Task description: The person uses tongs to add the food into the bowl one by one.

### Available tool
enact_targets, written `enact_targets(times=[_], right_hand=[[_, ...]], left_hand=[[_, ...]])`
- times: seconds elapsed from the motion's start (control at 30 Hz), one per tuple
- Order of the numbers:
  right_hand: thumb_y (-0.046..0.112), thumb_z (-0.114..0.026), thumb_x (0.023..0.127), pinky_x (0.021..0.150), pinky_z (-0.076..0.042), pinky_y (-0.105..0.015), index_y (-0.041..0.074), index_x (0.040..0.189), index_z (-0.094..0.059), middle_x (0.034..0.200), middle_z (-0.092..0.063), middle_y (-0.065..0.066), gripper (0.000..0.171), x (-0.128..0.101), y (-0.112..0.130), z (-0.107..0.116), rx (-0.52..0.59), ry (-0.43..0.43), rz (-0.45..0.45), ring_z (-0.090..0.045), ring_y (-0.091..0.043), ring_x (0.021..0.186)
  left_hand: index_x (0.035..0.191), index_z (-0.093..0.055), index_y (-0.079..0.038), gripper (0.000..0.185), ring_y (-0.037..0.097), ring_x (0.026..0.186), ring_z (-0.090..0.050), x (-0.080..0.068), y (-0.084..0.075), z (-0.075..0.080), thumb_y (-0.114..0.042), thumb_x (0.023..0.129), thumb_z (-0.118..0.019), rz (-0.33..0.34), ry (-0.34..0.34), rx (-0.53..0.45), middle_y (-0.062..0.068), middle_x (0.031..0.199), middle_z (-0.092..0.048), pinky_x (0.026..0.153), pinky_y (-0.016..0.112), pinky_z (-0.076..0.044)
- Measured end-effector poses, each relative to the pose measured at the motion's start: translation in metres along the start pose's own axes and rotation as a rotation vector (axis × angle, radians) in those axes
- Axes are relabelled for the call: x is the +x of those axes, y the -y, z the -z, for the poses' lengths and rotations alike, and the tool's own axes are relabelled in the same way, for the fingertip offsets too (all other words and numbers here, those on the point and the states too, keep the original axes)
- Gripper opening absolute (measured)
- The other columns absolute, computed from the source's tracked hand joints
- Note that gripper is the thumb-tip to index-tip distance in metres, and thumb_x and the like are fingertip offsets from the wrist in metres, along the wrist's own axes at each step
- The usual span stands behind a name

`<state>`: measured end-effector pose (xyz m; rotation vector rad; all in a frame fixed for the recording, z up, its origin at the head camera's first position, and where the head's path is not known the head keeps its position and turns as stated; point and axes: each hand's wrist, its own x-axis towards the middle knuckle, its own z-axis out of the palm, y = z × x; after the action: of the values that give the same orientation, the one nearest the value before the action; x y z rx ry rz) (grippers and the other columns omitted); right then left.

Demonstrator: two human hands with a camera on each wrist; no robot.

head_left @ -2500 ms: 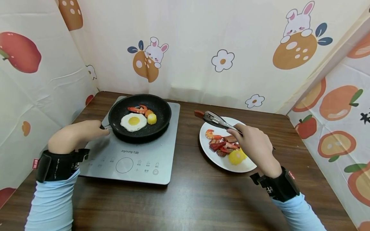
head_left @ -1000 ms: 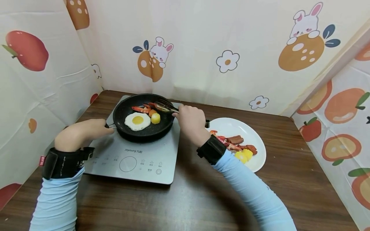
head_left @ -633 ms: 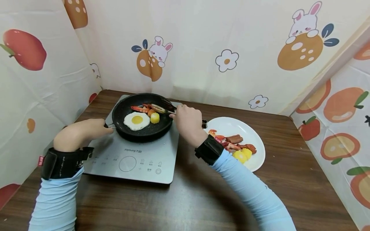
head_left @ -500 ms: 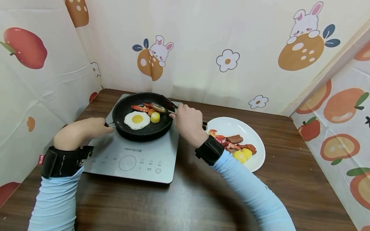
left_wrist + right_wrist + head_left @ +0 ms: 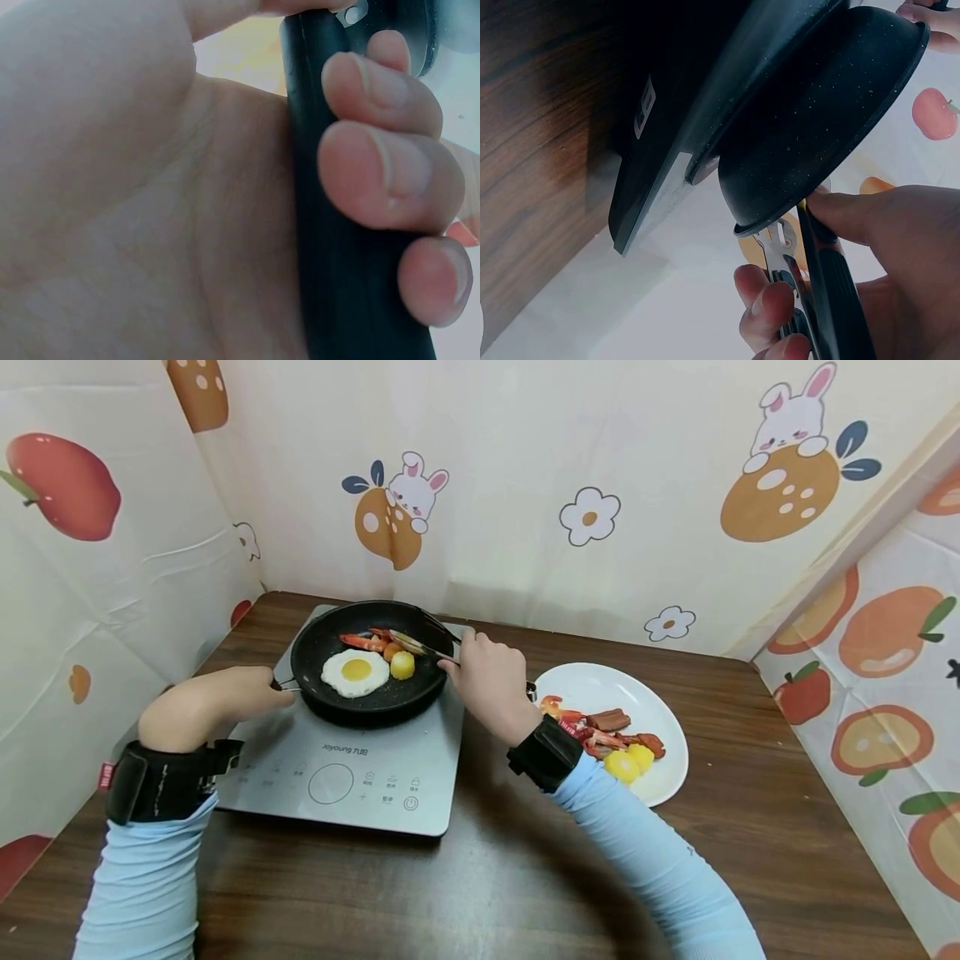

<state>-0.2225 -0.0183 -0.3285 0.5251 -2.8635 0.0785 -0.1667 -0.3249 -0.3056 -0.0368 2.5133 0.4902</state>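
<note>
A black frying pan (image 5: pixel 367 693) sits on a grey induction cooktop (image 5: pixel 352 768). It holds a fried egg (image 5: pixel 356 670), a yellow piece (image 5: pixel 402 665), an orange piece (image 5: pixel 391 651) and a red shrimp (image 5: pixel 358 642). My left hand (image 5: pixel 217 697) grips the pan handle (image 5: pixel 337 225), fingers (image 5: pixel 382 172) curled round it. My right hand (image 5: pixel 487 681) holds metal tongs (image 5: pixel 423 643), whose tips reach into the pan's far side by the orange piece. The right wrist view shows the pan's underside (image 5: pixel 825 112) and the tongs (image 5: pixel 810 300) in my grip.
A white plate (image 5: pixel 600 681) right of the cooktop carries sausages (image 5: pixel 611 720), red pieces and yellow pieces (image 5: pixel 630 764). Printed fabric walls close in the wooden table (image 5: pixel 487 893) on the left, back and right.
My right hand has carried the tongs, with a red piece in them, from above the plate leftward into the pan. Over the last second the tongs shifted only slightly. The left hand stayed on the handle.
</note>
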Motion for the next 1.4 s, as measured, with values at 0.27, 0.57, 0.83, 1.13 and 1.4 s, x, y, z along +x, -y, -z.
enact_targets(times=[0.27, 0.57, 0.83, 1.13, 1.4], right_hand=[[0.054, -0.057, 0.099, 0.054, -0.050, -0.038, 0.006, 0.111, -0.065, 0.088, -0.066, -0.008, 0.051, -0.002, -0.010, 0.000, 0.029, -0.024, -0.017, -0.065, -0.026, 0.068], [0.055, -0.057, 0.099, 0.048, -0.041, -0.034, 0.007, 0.100, -0.064, 0.081, -0.062, -0.006, 0.049, -0.006, -0.017, -0.002, 0.058, -0.024, -0.033, -0.061, -0.024, 0.062], [0.055, -0.057, 0.099, 0.050, -0.045, -0.036, 0.008, 0.099, -0.063, 0.080, -0.061, -0.005, 0.048, -0.010, -0.021, -0.002, 0.080, -0.046, -0.025, -0.061, -0.025, 0.063], [0.056, -0.060, 0.097, 0.052, -0.044, -0.038, 0.011, 0.094, -0.060, 0.074, -0.057, -0.004, 0.045, -0.021, -0.038, 0.007, 0.179, 0.020, -0.052, -0.059, -0.026, 0.066], [0.060, -0.061, 0.095, 0.047, -0.038, -0.033, 0.011, 0.110, -0.066, 0.077, -0.063, -0.003, 0.052, -0.045, -0.064, 0.021, 0.236, 0.086, -0.087, -0.058, -0.021, 0.064]], left_hand=[[0.144, -0.025, 0.025, 0.071, 0.059, 0.127, -0.047, -0.001, -0.002, 0.003, -0.032, 0.103, -0.040, 0.009, 0.007, -0.014, 0.048, 0.145, -0.034, 0.095, 0.063, -0.053], [0.145, -0.023, 0.025, 0.071, 0.060, 0.128, -0.045, -0.001, -0.003, 0.002, -0.031, 0.103, -0.040, 0.006, 0.016, -0.036, 0.048, 0.145, -0.032, 0.090, 0.061, -0.056], [0.144, -0.023, 0.025, 0.071, 0.060, 0.125, -0.049, -0.001, -0.002, 0.001, -0.031, 0.103, -0.040, 0.002, 0.021, -0.041, 0.049, 0.144, -0.032, 0.084, 0.059, -0.059], [0.144, -0.022, 0.025, 0.072, 0.060, 0.127, -0.046, -0.001, -0.002, 0.001, -0.031, 0.102, -0.041, 0.007, 0.016, -0.042, 0.048, 0.145, -0.031, 0.092, 0.063, -0.054], [0.146, -0.019, 0.025, 0.074, 0.062, 0.130, -0.040, -0.001, -0.003, 0.001, -0.031, 0.103, -0.039, 0.022, 0.034, -0.053, 0.048, 0.146, -0.028, 0.094, 0.065, -0.053]])
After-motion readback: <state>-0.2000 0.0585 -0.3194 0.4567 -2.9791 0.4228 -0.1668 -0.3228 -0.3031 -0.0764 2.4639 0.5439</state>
